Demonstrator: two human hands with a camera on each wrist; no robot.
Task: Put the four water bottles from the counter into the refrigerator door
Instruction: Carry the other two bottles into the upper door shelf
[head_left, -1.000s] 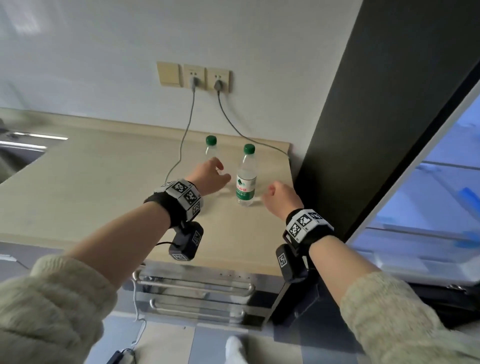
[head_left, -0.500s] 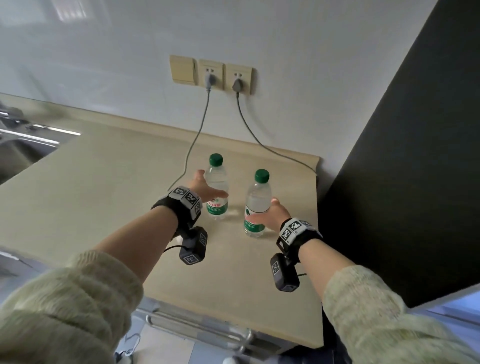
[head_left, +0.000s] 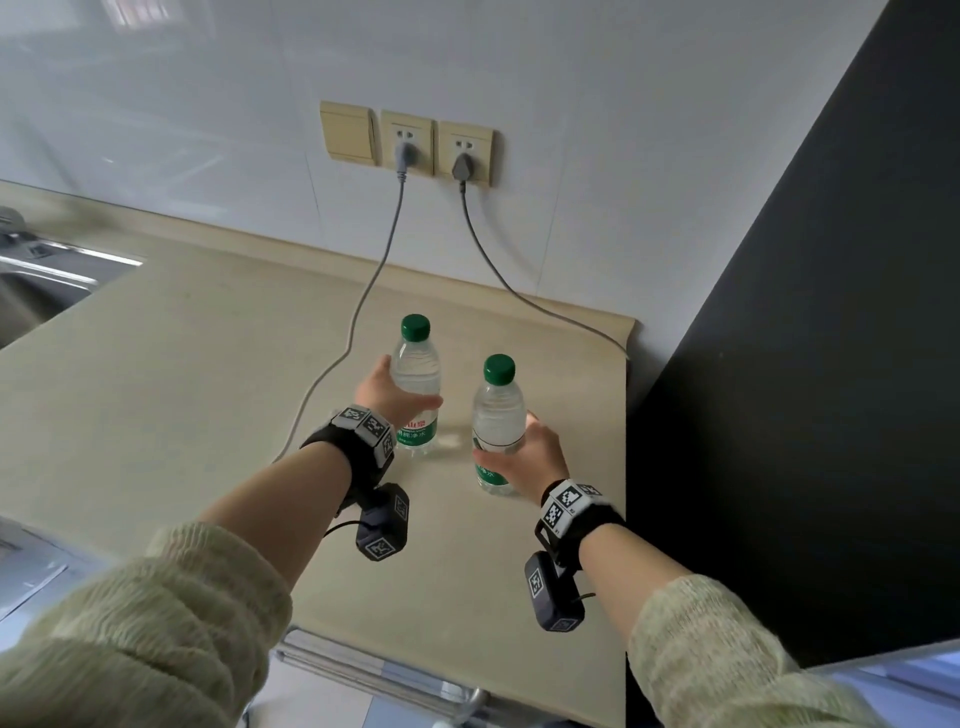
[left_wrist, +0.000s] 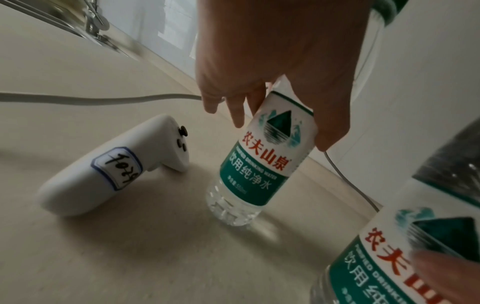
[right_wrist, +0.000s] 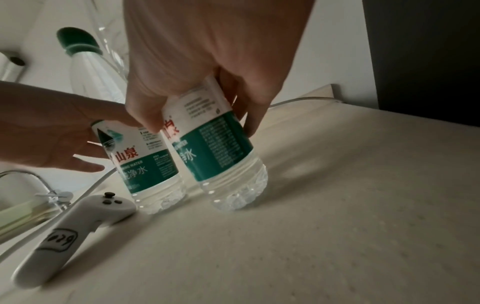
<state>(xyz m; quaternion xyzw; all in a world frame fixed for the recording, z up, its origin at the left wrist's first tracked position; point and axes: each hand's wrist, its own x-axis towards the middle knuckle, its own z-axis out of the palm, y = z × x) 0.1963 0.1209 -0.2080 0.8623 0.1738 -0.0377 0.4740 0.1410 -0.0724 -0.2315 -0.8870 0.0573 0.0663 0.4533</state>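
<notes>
Two clear water bottles with green caps and green-white labels stand on the beige counter (head_left: 208, 395). My left hand (head_left: 389, 392) wraps the left bottle (head_left: 420, 374) at label height, with the thumb (left_wrist: 330, 127) across the front and the fingers (left_wrist: 233, 111) behind. My right hand (head_left: 530, 457) grips the right bottle (head_left: 497, 415) around its label. That bottle (right_wrist: 221, 152) leans slightly in the right wrist view, its base at the counter. The left bottle (left_wrist: 259, 164) stands upright.
A white controller (left_wrist: 111, 164) lies on the counter left of the bottles. Two grey cables (head_left: 337, 374) run from the wall sockets (head_left: 436, 145) across the counter. A sink (head_left: 41, 280) is far left. The dark refrigerator side (head_left: 805, 364) stands right of the counter.
Both hands reached forward and closed round the two bottles. The view swung left, away from the open refrigerator, and moved closer to the counter.
</notes>
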